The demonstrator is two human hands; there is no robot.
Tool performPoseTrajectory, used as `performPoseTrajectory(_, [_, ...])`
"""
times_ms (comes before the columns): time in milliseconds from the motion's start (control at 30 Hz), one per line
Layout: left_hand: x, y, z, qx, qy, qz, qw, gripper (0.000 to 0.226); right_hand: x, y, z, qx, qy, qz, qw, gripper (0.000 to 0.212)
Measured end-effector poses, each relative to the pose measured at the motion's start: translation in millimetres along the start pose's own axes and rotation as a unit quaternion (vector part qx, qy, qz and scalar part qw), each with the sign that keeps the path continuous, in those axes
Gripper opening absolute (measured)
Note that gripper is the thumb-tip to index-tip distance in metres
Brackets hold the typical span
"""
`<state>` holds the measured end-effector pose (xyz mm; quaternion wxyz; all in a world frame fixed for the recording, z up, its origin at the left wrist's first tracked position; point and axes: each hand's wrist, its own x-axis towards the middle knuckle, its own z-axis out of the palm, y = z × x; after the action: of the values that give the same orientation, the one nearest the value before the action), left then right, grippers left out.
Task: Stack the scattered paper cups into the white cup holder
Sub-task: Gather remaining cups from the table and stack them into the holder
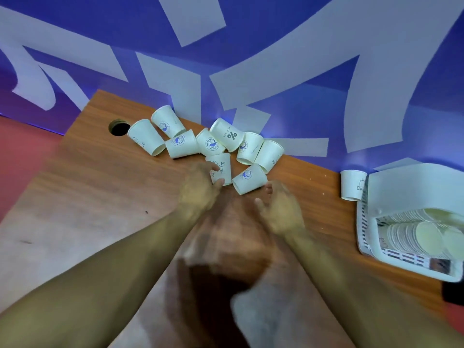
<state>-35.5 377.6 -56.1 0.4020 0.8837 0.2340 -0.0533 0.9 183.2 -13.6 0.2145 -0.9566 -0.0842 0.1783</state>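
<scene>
Loose cups [211, 143], upper centre of frame: about ten white paper cups lie tumbled on their sides in a huddle on the bench [100, 187], against the foot of the wall. Most carry a round blue badge; one on top of the heap shows a percent sign [229, 135].

Hi cup [224, 165], at the near edge of the huddle, is in the left hand [198, 189]. Fingers [213, 167] curl over its far side and the thumb [219, 183] presses its near side, so the grasp is closed around it. Hand is motion-blurred.

Badge cup [248, 180] lies on its side just right of the Hi cup. The right hand [281, 209] hovers just beside it, fingers [268, 188] loose and spread, grasping nothing. Cannot tell whether a fingertip touches the cup.

Holder [406, 187], right edge of frame: a white slotted tray with a raised back. A nested row of cups [411, 232] lies inside it, rims toward the camera. A single cup [351, 184] stands upside down, touching or just beside the holder's left side, well apart from the huddle.

Bench is wood-grain brown, with a round cable hole [118, 127] left of the huddle. Wall [326, 46] behind is blue with big white shapes. Red floor [20, 159] at the left edge.
</scene>
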Motion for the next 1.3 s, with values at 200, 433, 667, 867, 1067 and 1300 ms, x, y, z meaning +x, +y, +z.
performPoseTrajectory(200, [36,2,4,0.011,-0.006,0.018,1.000,0.042,28,6,18,-0.019,-0.014,0.031,0.999,0.047])
performPoseTrajectory(433, [60,0,13,0.089,-0.086,0.026,0.992,0.063,53,3,32,0.057,0.000,0.114,0.992,0.060])
performPoseTrajectory(667, [45,5,24,0.102,-0.118,0.046,0.987,0.034,44,12,38,0.068,0.021,0.155,0.985,0.036])
performPoseTrajectory(867, [13,23,24,0.103,-0.139,0.052,0.983,0.027,10,22,19,0.082,0.026,0.108,0.990,0.038])
performPoseTrajectory(1067, [-33,69,38,0.133,-0.080,0.140,0.978,0.024,-44,47,-18,0.061,0.082,0.036,0.994,0.025])
performPoseTrajectory(1300, [-101,147,78,0.207,0.049,0.296,0.931,0.018,-106,112,-74,0.022,0.171,-0.038,0.984,0.020])
